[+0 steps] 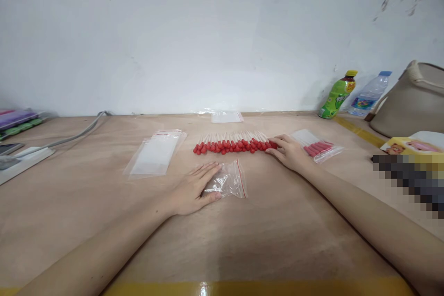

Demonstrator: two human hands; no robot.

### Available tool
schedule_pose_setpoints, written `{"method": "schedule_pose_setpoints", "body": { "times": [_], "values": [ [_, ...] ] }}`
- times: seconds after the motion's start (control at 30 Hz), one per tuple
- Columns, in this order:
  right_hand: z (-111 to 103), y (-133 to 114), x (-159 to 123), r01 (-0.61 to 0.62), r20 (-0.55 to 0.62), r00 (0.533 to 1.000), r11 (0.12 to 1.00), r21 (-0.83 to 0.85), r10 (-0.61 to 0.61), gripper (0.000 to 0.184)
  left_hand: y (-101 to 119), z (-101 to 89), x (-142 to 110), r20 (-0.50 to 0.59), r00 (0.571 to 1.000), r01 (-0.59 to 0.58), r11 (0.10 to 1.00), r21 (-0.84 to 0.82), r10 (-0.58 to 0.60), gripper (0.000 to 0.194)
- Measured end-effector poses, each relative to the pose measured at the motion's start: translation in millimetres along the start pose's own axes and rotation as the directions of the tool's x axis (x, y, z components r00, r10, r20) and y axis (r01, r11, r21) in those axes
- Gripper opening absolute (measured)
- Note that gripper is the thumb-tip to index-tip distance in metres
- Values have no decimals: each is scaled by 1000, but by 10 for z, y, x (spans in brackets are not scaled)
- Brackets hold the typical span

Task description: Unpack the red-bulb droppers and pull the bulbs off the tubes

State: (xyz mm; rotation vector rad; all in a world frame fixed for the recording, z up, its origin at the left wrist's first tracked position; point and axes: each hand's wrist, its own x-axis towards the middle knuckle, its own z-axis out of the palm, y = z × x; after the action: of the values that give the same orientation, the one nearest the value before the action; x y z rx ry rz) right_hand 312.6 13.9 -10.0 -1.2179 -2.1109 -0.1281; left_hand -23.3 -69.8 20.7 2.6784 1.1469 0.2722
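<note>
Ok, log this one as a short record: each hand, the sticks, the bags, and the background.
Left hand: spread on a clear zip bag, red seal line facing right
Right hand: fingers at the right end of the stick row; whether its grip holds any is unclear
Sticks: side by side, red ends toward the person
Left of row: flat bags, overlapping
Right of row: packed bag with red-ended contents
Background: green bottle, clear bottle, beige container near the wall
</note>
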Motion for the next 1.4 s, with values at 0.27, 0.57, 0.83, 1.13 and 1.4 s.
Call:
{"method": "schedule_pose_setpoints", "body": {
  "times": [0.27,0.57,0.83,1.13,1.4],
  "values": [
    [23,44,-26,-111,-3,994,983,148,113,46,9,-1,14,2,1000,-8,1000,4,8,66],
    [-17,-6,-46,-104,21,995,986,132,102,64,-1,1,4,21,1000,5,1000,5,-5,66],
    [-193,-719,-23,161,-89,985,976,147,-149,36,-12,8,-3,17,1000,8,1000,9,-9,69],
    [-81,-1242,-146,468,381,759,849,246,-529,47,-39,28,-24,44,998,50,998,48,-52,72],
    [-60,-1028,-155,309,476,735,864,399,-482,35,-15,-39,-24,-33,992,116,987,-110,-121,68]
  ]
}}
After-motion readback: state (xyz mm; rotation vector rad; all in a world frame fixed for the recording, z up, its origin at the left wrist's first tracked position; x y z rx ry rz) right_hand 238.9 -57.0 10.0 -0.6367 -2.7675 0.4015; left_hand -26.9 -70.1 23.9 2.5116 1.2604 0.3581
